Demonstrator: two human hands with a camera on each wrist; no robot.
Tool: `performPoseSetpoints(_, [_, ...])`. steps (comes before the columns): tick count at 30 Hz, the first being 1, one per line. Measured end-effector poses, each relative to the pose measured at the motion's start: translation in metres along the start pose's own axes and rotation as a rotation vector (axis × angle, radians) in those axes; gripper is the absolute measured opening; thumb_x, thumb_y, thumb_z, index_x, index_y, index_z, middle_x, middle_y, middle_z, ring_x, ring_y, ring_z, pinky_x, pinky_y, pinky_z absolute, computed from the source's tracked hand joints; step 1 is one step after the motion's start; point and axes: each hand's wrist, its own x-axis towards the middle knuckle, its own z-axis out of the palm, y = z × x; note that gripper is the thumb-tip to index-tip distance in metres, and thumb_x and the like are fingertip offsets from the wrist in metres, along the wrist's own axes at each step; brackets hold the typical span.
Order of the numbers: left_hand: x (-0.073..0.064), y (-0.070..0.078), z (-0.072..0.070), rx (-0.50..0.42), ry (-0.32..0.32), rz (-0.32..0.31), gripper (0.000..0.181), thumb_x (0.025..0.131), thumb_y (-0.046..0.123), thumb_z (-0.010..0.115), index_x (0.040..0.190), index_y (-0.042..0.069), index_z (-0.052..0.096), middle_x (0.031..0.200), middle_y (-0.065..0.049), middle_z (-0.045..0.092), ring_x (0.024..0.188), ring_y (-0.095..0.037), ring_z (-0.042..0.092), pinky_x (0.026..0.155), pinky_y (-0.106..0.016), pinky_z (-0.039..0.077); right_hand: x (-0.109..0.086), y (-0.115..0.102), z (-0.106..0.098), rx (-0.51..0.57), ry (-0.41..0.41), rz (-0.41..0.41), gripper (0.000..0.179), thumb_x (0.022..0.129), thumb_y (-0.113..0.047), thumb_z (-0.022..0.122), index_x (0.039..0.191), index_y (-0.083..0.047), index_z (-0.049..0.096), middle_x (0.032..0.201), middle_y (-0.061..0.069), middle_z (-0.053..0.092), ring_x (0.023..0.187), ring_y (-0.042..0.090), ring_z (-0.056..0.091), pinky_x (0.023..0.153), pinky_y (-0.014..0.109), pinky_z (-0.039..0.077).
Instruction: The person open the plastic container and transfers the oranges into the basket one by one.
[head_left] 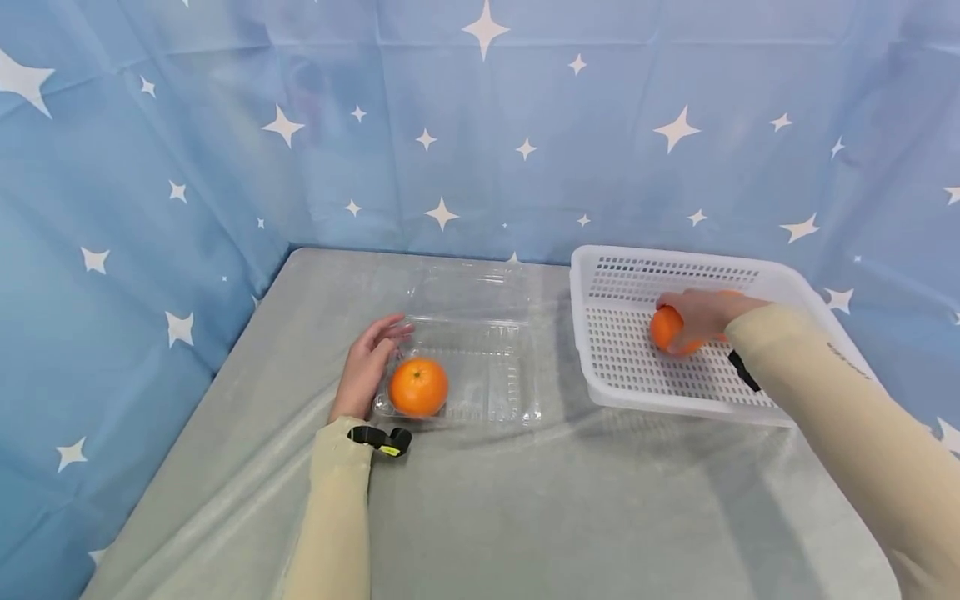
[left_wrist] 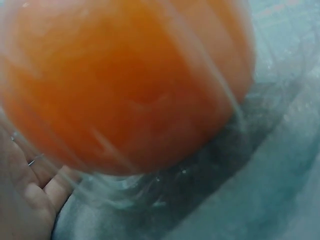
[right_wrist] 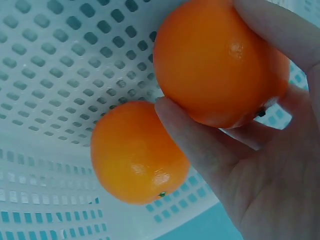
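Observation:
My left hand (head_left: 367, 367) rests at the left side of a clear plastic clamshell box (head_left: 480, 375), its relaxed fingers at the rim. An orange (head_left: 417, 387) sits in the box's front left corner, close to that hand. The same orange (left_wrist: 125, 85) fills much of the left wrist view, seen through plastic. Over in a white basket, my right hand (head_left: 701, 315) grips another orange (head_left: 664, 327) between thumb and fingers. In the right wrist view, a second basket orange (right_wrist: 140, 152) lies beside the held orange (right_wrist: 215, 65); the hand mostly hides it in the head view.
The white perforated basket (head_left: 611, 392) stands at the right back of the grey-covered table (head_left: 525, 508). Behind the box's tray, its clear lid (head_left: 468, 292) is folded back flat. A blue curtain (head_left: 480, 108) with white stars hangs along the back and left.

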Motion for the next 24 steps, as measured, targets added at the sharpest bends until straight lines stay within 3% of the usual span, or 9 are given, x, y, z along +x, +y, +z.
performPoseSetpoints(10, [-0.011, 0.019, 0.000, -0.028, -0.019, -0.041, 0.038, 0.092, 0.011, 0.041, 0.129, 0.015, 0.046, 0.120, -0.004, 0.056, 0.111, -0.020, 0.049, 0.095, -0.042, 0.034, 0.007, -0.005, 0.001, -0.073, 0.000, 0.050, 0.076, 0.070, -0.047, 0.069, 0.132, -0.015, 0.039, 0.116, 0.016, 0.047, 0.094, 0.029, 0.047, 0.067, 0.045, 0.041])
performPoseSetpoints(15, [-0.014, 0.026, 0.000, -0.021, -0.019, -0.036, 0.038, 0.091, 0.010, 0.041, 0.128, 0.016, 0.047, 0.121, -0.007, 0.055, 0.112, -0.022, 0.049, 0.096, -0.043, 0.034, 0.009, -0.008, -0.001, -0.048, 0.016, 0.045, 0.076, 0.071, -0.044, 0.069, 0.133, -0.012, 0.039, 0.118, 0.017, 0.048, 0.094, 0.030, 0.047, 0.064, 0.041, 0.041])
performPoseSetpoints(20, [-0.011, 0.022, -0.001, -0.025, -0.013, -0.024, 0.038, 0.091, 0.010, 0.041, 0.128, 0.017, 0.047, 0.121, -0.006, 0.055, 0.111, -0.020, 0.050, 0.094, -0.042, 0.035, 0.013, -0.008, -0.004, -0.026, -0.001, 0.041, 0.077, 0.072, -0.046, 0.068, 0.133, -0.011, 0.037, 0.117, 0.016, 0.048, 0.092, 0.030, 0.047, 0.063, 0.040, 0.041])
performPoseSetpoints(24, [-0.004, 0.009, 0.000, -0.037, -0.016, -0.016, 0.039, 0.090, 0.011, 0.041, 0.128, 0.017, 0.047, 0.119, -0.002, 0.056, 0.110, -0.017, 0.051, 0.094, -0.040, 0.036, 0.015, -0.003, -0.003, 0.023, -0.021, 0.049, 0.079, 0.073, -0.048, 0.067, 0.134, -0.010, 0.035, 0.116, 0.018, 0.045, 0.094, 0.031, 0.046, 0.064, 0.042, 0.041])
